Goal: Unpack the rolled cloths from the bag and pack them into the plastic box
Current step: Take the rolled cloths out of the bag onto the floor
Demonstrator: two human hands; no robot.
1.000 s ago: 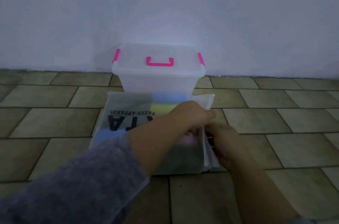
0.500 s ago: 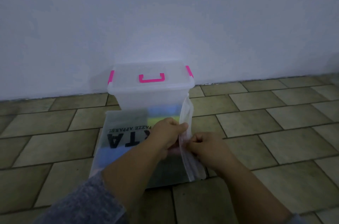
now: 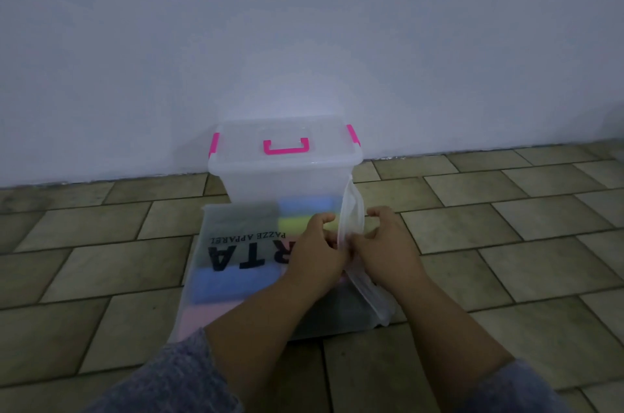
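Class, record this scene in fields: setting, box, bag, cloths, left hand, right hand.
Setting: tiled floor beside a white wall
Box: clear plastic box, lid on, pink handle and clips
Bag: translucent bag on the floor before the box, one edge lifted
Cloths: rolled cloths inside the bag, blue and yellow-green showing
Left hand: pinches the lifted edge
Right hand: pinches the same edge

Tiled floor (image 3: 101, 264) meets pale wall (image 3: 304, 24).
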